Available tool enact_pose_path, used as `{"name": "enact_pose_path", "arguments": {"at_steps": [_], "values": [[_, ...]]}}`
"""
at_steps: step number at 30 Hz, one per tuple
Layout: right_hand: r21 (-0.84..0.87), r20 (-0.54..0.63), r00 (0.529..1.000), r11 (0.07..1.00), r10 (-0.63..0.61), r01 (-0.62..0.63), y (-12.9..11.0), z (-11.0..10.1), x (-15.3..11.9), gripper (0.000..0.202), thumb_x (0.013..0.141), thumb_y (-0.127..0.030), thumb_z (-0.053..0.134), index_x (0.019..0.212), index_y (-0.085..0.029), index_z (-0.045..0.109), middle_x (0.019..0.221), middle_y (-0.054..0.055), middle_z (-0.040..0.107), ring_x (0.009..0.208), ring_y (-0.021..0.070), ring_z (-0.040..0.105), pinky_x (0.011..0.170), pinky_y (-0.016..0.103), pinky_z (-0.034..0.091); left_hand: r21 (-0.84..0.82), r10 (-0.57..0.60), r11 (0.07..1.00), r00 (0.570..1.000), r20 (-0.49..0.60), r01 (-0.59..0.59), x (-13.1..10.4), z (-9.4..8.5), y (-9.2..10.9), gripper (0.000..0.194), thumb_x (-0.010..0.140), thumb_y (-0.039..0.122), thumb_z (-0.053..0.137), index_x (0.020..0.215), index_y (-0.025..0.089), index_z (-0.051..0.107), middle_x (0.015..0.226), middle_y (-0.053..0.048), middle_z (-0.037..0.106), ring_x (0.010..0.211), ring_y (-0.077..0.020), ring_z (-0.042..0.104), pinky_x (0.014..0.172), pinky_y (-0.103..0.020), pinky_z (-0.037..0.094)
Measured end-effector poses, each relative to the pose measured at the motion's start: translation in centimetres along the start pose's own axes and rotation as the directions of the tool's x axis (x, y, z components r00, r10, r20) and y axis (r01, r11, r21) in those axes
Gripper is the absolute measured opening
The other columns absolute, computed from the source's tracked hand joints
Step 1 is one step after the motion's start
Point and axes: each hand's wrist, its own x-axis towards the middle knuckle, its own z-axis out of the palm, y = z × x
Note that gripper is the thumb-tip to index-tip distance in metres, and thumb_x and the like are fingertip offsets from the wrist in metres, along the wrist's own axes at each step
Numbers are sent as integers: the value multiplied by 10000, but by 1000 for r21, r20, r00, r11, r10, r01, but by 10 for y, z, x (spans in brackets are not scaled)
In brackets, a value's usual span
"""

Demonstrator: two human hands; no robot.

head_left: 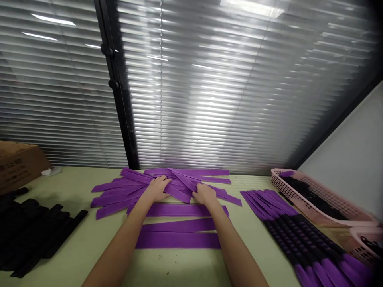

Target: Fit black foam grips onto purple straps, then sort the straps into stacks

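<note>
My left hand (158,189) is on a loose pile of flat purple strips (119,193), with a strip between its thumb and fingers. Just to the right, my right hand (205,193) has its fingers curled around the end of another purple strip (183,179) that slants across the pile. My palms hide parts of the strips under them. Nearer to me, several more purple strips (179,240) lie crosswise on the table, one below the other, passing under my forearms.
Black strips (32,231) are heaped at the left, before a cardboard box (24,165). Purple-and-black bands (295,231) lie side by side at the right. Beyond them, a pink basket (326,187) holds black pieces. Window blinds (209,99) rise behind the pale green table (98,239).
</note>
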Motion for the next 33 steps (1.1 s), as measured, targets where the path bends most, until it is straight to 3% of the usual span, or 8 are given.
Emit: {"name": "enact_pose_path", "arguments": {"at_steps": [5,11,14,17,19,23,27,33], "values": [[9,-146,989,1000,2,-1,18,-8,4,335,925,-255,348,1151,-216,592,1100,117,652,995,274,617,767,395,469,83,-68,994,997,40,65,1,8,3,761,691,377,609,1399,204,392,1402,-156,432,1266,-354,386,988,-603,336],[-114,-411,910,986,62,-119,25,-4,5,465,852,-59,389,1258,-206,560,1193,159,595,1082,315,547,876,464,412,149,-132,980,991,7,129,5,13,0,737,653,245,573,1368,178,408,1343,-170,470,1231,-344,425,1000,-584,307],[-77,-391,912,991,-128,106,12,-1,4,525,811,-32,436,1299,-200,529,1263,142,555,1123,290,512,921,427,411,172,-113,978,993,-46,119,4,12,-2,640,660,282,586,1280,157,484,1270,-174,509,1167,-342,471,971,-538,332],[2,-337,846,899,-412,439,-5,6,0,427,838,-147,507,1259,-202,554,1233,98,564,1109,243,506,956,370,414,198,-72,976,993,-98,90,3,11,-2,536,669,312,595,1177,154,534,1208,-165,543,1127,-334,492,961,-509,329],[52,-307,814,845,-493,532,-16,13,-3,446,823,-264,588,1263,-203,542,1232,93,554,1115,249,495,970,385,411,191,-69,978,992,-103,87,3,12,-3,529,673,311,597,1171,149,523,1209,-169,547,1133,-337,492,973,-502,316],[116,-281,790,797,-546,592,-37,24,0,739,717,-463,699,1347,-176,440,1331,125,475,1188,296,436,1007,451,377,158,-74,984,995,-73,84,4,15,-2,579,672,262,595,1221,124,472,1209,-184,570,1129,-334,519,973,-482,322],[69,-229,740,748,-633,661,-62,30,15,782,680,-385,700,1357,-138,395,1331,145,478,1176,289,440,1002,433,366,141,-69,987,995,-68,79,4,15,-3,544,686,230,586,1211,143,474,1197,-170,600,1106,-324,547,959,-475,333],[-78,-213,818,844,-534,530,-89,33,34,659,658,-282,652,1262,-144,429,1199,141,572,1096,285,487,933,434,374,123,-46,991,995,-91,58,2,11,-9,550,684,261,587,1221,186,492,1260,-143,583,1171,-310,507,1010,-479,288]]}}
